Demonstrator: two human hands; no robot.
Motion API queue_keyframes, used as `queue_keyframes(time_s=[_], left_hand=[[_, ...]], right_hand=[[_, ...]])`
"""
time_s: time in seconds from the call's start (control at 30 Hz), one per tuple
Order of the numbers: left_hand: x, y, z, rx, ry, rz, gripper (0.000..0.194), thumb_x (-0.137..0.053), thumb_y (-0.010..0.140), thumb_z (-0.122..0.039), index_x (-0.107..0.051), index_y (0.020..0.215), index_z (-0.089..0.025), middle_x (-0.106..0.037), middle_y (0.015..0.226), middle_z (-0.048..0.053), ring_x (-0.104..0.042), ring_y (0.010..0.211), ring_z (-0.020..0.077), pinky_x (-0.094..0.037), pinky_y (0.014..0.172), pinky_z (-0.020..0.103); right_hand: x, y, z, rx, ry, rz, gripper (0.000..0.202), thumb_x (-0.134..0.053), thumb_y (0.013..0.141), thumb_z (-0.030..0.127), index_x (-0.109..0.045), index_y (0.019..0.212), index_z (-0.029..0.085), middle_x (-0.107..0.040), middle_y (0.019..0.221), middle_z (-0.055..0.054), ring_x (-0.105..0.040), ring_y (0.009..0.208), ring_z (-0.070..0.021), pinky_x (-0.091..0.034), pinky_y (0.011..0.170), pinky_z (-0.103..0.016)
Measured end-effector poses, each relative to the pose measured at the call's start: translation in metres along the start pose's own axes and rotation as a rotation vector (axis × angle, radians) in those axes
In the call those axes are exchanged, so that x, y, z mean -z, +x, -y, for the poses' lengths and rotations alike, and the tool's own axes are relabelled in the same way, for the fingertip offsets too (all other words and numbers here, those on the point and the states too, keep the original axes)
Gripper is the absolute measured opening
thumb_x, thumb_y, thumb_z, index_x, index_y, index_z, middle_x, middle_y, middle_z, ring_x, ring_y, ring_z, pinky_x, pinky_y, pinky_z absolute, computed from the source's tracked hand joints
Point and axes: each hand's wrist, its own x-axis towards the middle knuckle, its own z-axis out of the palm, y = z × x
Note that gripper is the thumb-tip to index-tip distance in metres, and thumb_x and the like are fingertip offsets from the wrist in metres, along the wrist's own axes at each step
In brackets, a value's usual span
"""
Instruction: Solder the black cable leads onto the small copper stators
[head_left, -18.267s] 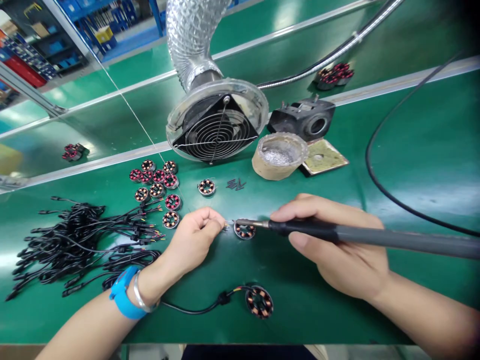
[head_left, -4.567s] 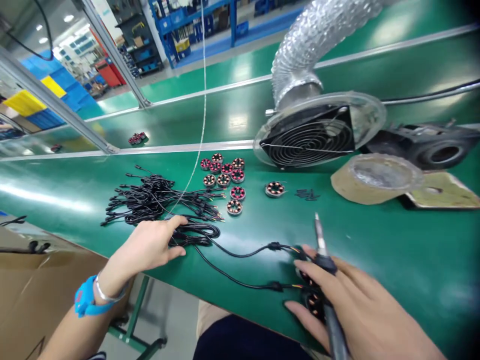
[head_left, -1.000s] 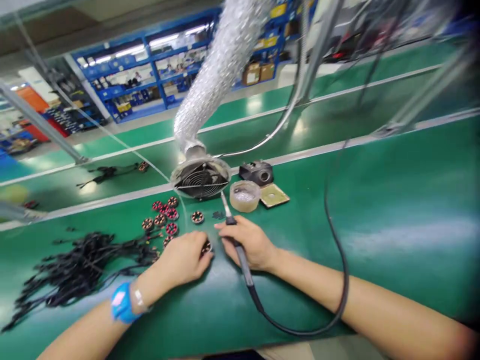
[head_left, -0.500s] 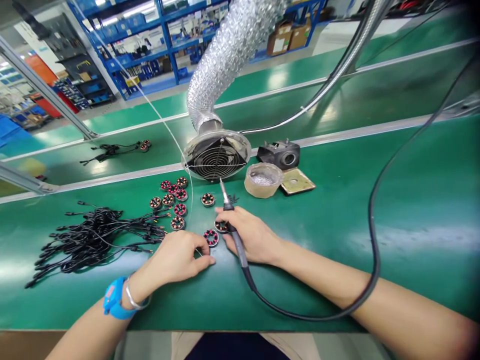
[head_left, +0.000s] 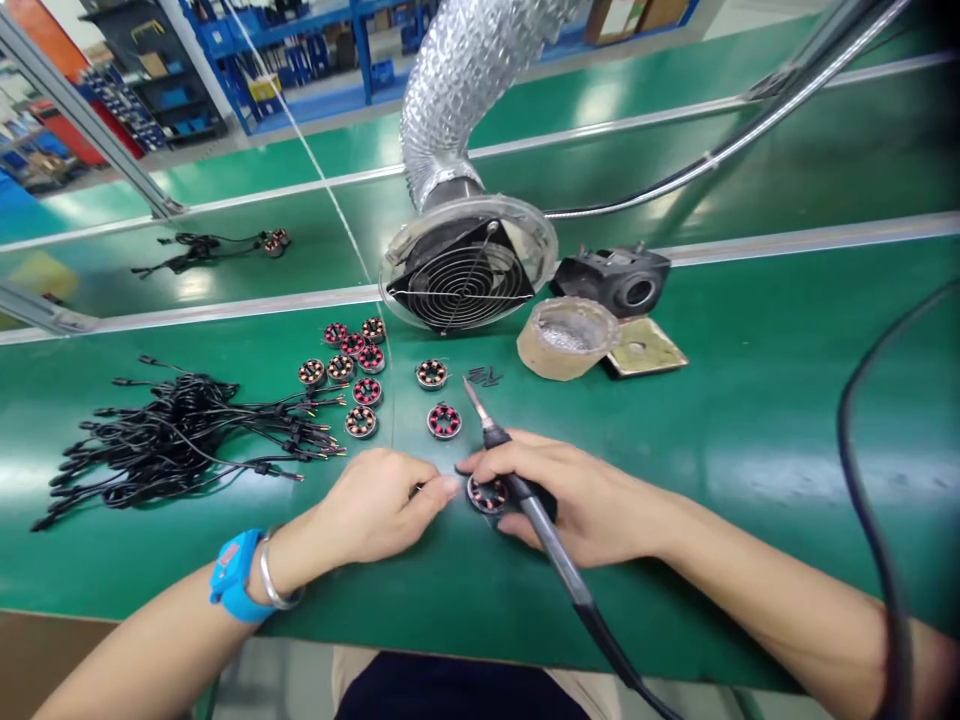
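My right hand (head_left: 577, 495) holds a soldering iron (head_left: 551, 535), its tip pointing up and away, and also grips a round wound coil part (head_left: 487, 494) between thumb and fingers. Just left of that part, my left hand (head_left: 390, 505) is closed in a pinch; whatever its fingertips hold is too small to make out. Beyond the hands lie a red-wound coil part (head_left: 444, 421) and a copper-coloured one (head_left: 431, 375). Small black pieces (head_left: 485, 376) are scattered near the iron's tip. Several more coil parts (head_left: 367, 391) form a group to the left.
Black cables (head_left: 180, 440) are heaped at the left. A fume extractor fan (head_left: 461, 280) with a silver duct (head_left: 472, 90) stands at the back. Right of it are a round tub (head_left: 566, 345), a black holder (head_left: 619, 280) and a sponge tray (head_left: 645, 347).
My right hand has moved right and nearer with the iron and the coil part. The red-wound part now lies clear of my hands. The view has shifted downward.
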Motion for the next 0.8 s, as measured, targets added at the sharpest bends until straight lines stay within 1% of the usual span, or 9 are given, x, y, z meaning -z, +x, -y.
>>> queue_keyframes(time_s=[0.1,0.17,0.27,0.37,0.43,0.5,0.63,0.7,0.8], left_hand=[[-0.002,-0.003,-0.003,0.024,-0.076,0.042,0.04,-0.05,0.09,-0.052,-0.069,0.072,-0.021,-0.043,0.049,-0.005,-0.036,0.047,0.0086,-0.022,0.051,0.023],[-0.003,-0.004,-0.005,0.038,-0.096,0.048,0.035,-0.055,0.086,-0.053,-0.072,0.078,-0.023,-0.045,0.049,-0.005,-0.038,0.048,0.0087,-0.023,0.051,0.023],[-0.004,-0.004,-0.007,0.032,-0.113,0.051,0.035,-0.053,0.088,-0.05,-0.073,0.079,-0.023,-0.046,0.05,-0.005,-0.039,0.047,0.0087,-0.024,0.051,0.023],[-0.002,-0.002,-0.007,0.036,-0.14,0.061,0.037,-0.051,0.089,-0.05,-0.074,0.079,-0.023,-0.043,0.047,-0.005,-0.037,0.045,0.0087,-0.023,0.049,0.023],[-0.001,-0.002,-0.007,0.06,-0.141,0.057,0.035,-0.055,0.086,-0.05,-0.073,0.076,-0.022,-0.042,0.046,-0.006,-0.036,0.044,0.0086,-0.023,0.048,0.023],[-0.001,-0.002,-0.006,0.081,-0.139,0.055,0.03,-0.058,0.085,-0.045,-0.072,0.074,-0.021,-0.043,0.046,-0.006,-0.036,0.044,0.0084,-0.023,0.048,0.023],[-0.003,0.0,-0.002,0.083,-0.188,0.049,0.024,-0.054,0.085,-0.033,-0.07,0.073,-0.02,-0.046,0.05,-0.006,-0.036,0.046,0.0081,-0.023,0.048,0.023],[-0.003,0.002,0.002,0.116,-0.305,0.048,0.025,-0.054,0.084,-0.034,-0.065,0.069,-0.018,-0.042,0.049,-0.006,-0.033,0.046,0.008,-0.023,0.047,0.023],[0.001,0.005,0.009,0.189,-0.62,0.095,0.025,-0.058,0.077,-0.038,-0.059,0.066,-0.016,-0.042,0.052,-0.006,-0.032,0.048,0.0079,-0.024,0.047,0.022]], right_hand=[[-0.007,0.003,0.004,-0.004,-0.016,-0.01,0.038,-0.074,0.076,0.024,-0.053,0.108,0.02,-0.069,0.103,-0.01,-0.063,0.089,-0.0211,-0.052,0.078,-0.033],[-0.004,0.003,0.006,-0.003,0.005,0.02,0.043,-0.076,0.074,0.029,-0.053,0.109,0.02,-0.068,0.106,-0.011,-0.062,0.092,-0.0224,-0.052,0.079,-0.034],[0.005,0.001,0.007,-0.017,0.068,0.084,0.036,-0.065,0.078,0.018,-0.051,0.11,0.021,-0.067,0.112,-0.009,-0.062,0.094,-0.0207,-0.052,0.078,-0.033],[0.007,0.001,0.004,-0.006,0.056,0.033,0.028,-0.052,0.081,0.005,-0.052,0.104,0.023,-0.069,0.108,-0.006,-0.061,0.09,-0.0174,-0.052,0.075,-0.03],[0.001,0.003,0.003,0.01,0.014,-0.026,0.026,-0.052,0.081,0.005,-0.053,0.1,0.023,-0.069,0.097,-0.005,-0.06,0.084,-0.0172,-0.051,0.072,-0.03],[-0.005,0.006,0.004,0.007,-0.027,-0.076,0.026,-0.055,0.079,0.008,-0.052,0.101,0.022,-0.068,0.089,-0.004,-0.058,0.08,-0.0179,-0.05,0.068,-0.03],[-0.016,0.011,0.008,0.037,-0.046,-0.121,0.029,-0.055,0.078,0.008,-0.05,0.103,0.022,-0.068,0.098,-0.006,-0.057,0.083,-0.0179,-0.05,0.071,-0.031],[-0.019,0.012,0.009,0.033,-0.061,-0.131,0.027,-0.054,0.079,0.008,-0.05,0.101,0.022,-0.067,0.098,-0.006,-0.056,0.082,-0.0177,-0.05,0.07,-0.03],[-0.023,0.01,0.009,-0.023,-0.096,-0.176,0.027,-0.058,0.079,0.011,-0.049,0.103,0.021,-0.066,0.091,-0.006,-0.053,0.078,-0.0188,-0.049,0.066,-0.031]])
